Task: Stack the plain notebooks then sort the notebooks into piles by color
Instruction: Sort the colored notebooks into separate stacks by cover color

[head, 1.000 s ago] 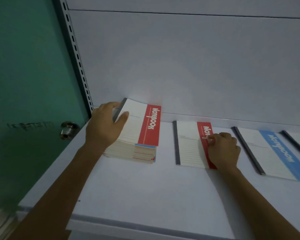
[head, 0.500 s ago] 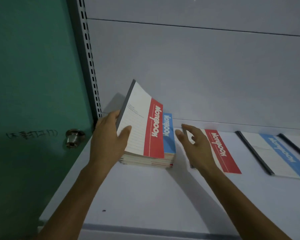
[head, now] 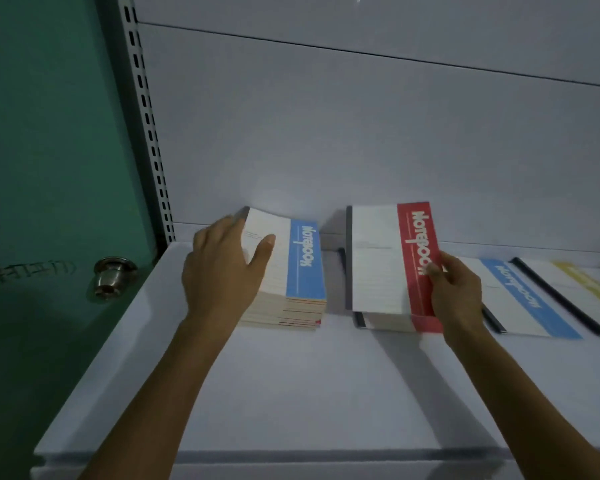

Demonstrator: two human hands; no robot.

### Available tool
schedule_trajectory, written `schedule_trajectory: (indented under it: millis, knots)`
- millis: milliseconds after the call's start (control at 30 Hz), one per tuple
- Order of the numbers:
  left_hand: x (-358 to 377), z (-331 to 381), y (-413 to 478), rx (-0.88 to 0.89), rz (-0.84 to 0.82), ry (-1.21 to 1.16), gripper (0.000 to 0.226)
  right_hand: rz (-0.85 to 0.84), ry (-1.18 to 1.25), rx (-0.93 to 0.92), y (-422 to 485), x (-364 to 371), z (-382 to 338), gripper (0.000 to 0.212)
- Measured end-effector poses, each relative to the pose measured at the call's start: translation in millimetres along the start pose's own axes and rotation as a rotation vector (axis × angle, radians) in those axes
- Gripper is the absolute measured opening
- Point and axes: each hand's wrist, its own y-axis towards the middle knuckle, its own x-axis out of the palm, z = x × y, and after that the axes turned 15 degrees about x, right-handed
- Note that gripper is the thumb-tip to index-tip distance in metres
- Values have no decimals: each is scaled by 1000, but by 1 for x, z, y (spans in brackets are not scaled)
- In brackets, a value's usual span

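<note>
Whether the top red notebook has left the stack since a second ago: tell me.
Yes. The red notebook went right, off the stack, away from the slotted post; the right hand now holds it over a second red notebook.

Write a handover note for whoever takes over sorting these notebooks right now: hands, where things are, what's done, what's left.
Left hand grips the spine side of the mixed stack, which has a blue cover on top.
Right hand pinches the held red notebook, raised just above the flat red notebook on the shelf.
Done: red, blue notebook and yellow notebook places started in a row.
Left: lay the held one down, then probably deal out the stack by color.
</note>
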Motion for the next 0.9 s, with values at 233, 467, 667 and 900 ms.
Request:
schedule_trajectory:
  millis: [233, 467, 667, 900]
  knots:
    - [14, -19, 3, -218, -240, -169, 73, 134, -715, -209, 41, -3, 57, 35]
    - [3, -6, 3, -233, -160, -176, 59, -63, -961, -388, 42, 10, 50, 48]
    - [-16, 31, 1, 24, 330, -343, 39, -142, -797, -407, 35, 10, 41, 59]
    - [5, 133, -10, -9, 389, -816, 31, -662, 178, -28, -24, -27, 0, 46]
